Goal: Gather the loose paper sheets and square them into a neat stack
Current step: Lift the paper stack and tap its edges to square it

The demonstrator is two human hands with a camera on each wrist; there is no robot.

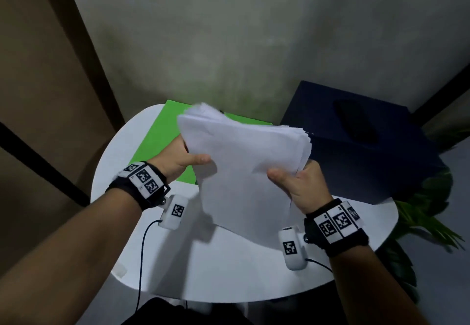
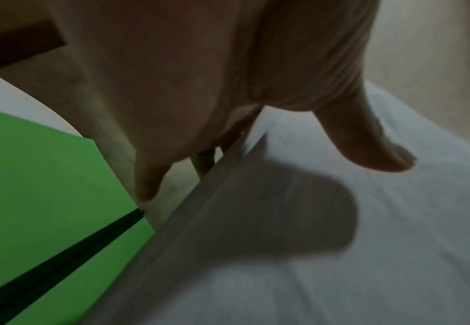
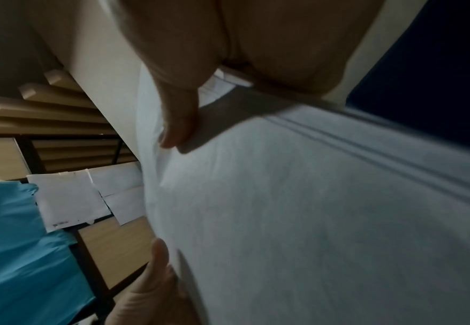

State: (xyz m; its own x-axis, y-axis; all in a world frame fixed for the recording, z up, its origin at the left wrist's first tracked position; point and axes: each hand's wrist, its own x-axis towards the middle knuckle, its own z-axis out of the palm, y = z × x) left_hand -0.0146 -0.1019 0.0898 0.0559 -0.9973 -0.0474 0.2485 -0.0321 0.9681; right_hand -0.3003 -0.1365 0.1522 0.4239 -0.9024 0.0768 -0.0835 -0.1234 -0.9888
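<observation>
Head view is showing you gripping the paper sheets (image 1: pixel 244 169) off the white surface (image 1: pixel 229 274), your left hand (image 1: pixel 180 159) pinching their left edge with thumb on top, your right hand (image 1: pixel 300 184) pinching the right edge, fingers hidden underneath.

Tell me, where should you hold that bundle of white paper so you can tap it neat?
Best by its two long side edges, one hand from each side, as now: left hand, right hand. The paper sheets fan unevenly at the far edge, so side grips probably let them slide level.
</observation>
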